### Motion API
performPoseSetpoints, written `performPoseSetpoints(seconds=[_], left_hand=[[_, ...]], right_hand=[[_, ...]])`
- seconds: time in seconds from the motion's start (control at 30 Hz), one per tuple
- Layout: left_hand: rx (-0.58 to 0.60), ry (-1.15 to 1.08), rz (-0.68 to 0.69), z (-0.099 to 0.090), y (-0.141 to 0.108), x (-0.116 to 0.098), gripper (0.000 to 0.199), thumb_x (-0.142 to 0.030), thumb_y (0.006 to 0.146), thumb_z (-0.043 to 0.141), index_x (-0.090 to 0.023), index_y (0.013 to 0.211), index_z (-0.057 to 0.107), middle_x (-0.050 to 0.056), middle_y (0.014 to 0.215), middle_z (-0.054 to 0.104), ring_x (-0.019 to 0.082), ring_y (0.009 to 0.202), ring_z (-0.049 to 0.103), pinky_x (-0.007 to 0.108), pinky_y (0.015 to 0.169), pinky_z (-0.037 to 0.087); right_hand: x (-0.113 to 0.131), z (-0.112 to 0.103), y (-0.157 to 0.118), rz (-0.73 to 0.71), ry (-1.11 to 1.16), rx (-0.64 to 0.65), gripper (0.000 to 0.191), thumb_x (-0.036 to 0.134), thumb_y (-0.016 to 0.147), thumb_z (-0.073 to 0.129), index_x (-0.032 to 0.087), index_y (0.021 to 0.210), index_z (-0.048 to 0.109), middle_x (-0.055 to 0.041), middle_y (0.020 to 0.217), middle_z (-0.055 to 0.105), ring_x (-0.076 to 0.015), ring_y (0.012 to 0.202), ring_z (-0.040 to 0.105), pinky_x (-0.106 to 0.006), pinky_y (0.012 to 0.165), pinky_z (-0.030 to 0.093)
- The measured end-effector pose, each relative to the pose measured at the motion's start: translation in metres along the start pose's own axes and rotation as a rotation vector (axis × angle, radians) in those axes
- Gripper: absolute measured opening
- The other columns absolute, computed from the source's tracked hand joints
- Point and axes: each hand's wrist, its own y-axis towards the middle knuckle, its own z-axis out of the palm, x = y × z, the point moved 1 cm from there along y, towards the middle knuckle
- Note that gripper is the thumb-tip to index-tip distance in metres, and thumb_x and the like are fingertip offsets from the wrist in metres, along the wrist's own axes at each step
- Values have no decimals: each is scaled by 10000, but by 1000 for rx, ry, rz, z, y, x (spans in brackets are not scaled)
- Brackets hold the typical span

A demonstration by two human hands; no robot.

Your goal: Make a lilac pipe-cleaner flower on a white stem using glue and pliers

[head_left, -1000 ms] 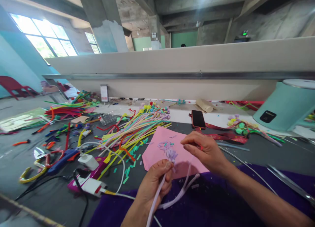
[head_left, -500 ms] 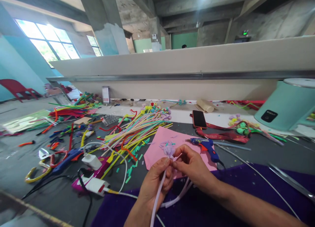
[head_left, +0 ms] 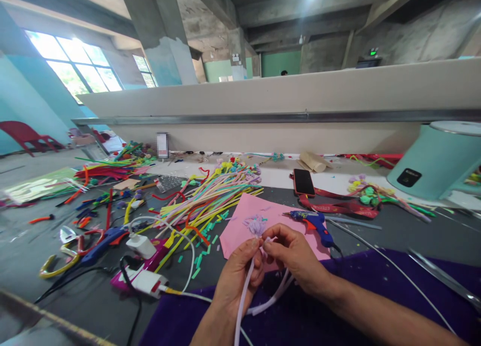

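Above the pink sheet [head_left: 240, 211], a lilac fuzzy flower [head_left: 255, 226] made of pipe cleaner shows just past my fingertips. My left hand [head_left: 240, 271] is closed on the lilac stems [head_left: 244, 301] at the flower's base, and one long strand hangs down across it. My right hand [head_left: 293, 253] pinches beside it at the same base, thumb and index finger together; more lilac strands curve below the hands. A blue glue gun [head_left: 313, 223] lies on the sheet's right side, near my right hand. Purple cloth [head_left: 361, 296] spreads beneath my forearms.
Left of the sheet lie colourful pipe cleaners [head_left: 199, 196], pliers [head_left: 67, 236] and a magenta power strip [head_left: 161, 251] with white chargers. Behind are a phone [head_left: 303, 182] and red lanyard [head_left: 338, 206]. A teal bin [head_left: 432, 160] and metal scissors [head_left: 443, 276] are on the right.
My right fingertips have shifted slightly at the flower's base, and more of the flower shows. The strand hanging from my left hand has swung a little to the right.
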Motion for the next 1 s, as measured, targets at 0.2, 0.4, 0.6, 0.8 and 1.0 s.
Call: performPoseSetpoints(seconds=[0.2, 0.4, 0.6, 0.8, 1.0], left_hand=[[-50, 10, 26, 1, -1, -4, 211, -278, 681, 670, -113, 795, 606, -79, 441, 477, -10, 289, 297, 109, 291, 187], [-84, 0, 70, 1, -1, -9, 211, -271, 668, 685, -124, 793, 598, -74, 468, 496, -6, 310, 319, 104, 301, 208], [-192, 27, 47, 4, -1, -4, 230, -252, 599, 745, -128, 745, 617, -28, 549, 586, 40, 408, 492, 127, 365, 352], [-130, -18, 44, 13, -3, 3, 210, -271, 612, 735, -125, 739, 655, 1, 600, 626, 78, 477, 553, 152, 396, 397], [-187, 15, 77, 9, -2, -1, 251, -296, 618, 730, -107, 771, 666, 19, 617, 644, 55, 455, 528, 132, 384, 382]], right_hand=[[-1, -10, 5, 28, 0, -1, 139, 258, 733, 639, 129, 715, 590, 37, 531, 562, -44, 414, 440, -149, 398, 328], [11, -23, 13, 145, 275, 85, 234, 334, 773, 596, 109, 827, 625, -71, 794, 651, -109, 609, 598, -165, 454, 428], [15, -22, 12, 155, 582, 186, 298, 353, 845, 467, 104, 885, 627, -62, 762, 620, -90, 557, 564, -156, 431, 421], [7, -15, 7, 128, 589, 224, 312, 361, 853, 439, 111, 866, 625, -71, 772, 627, -110, 600, 584, -165, 462, 407], [9, -16, 9, 132, 373, 183, 212, 225, 815, 483, 101, 893, 636, -97, 796, 676, -144, 681, 623, -202, 540, 435]])
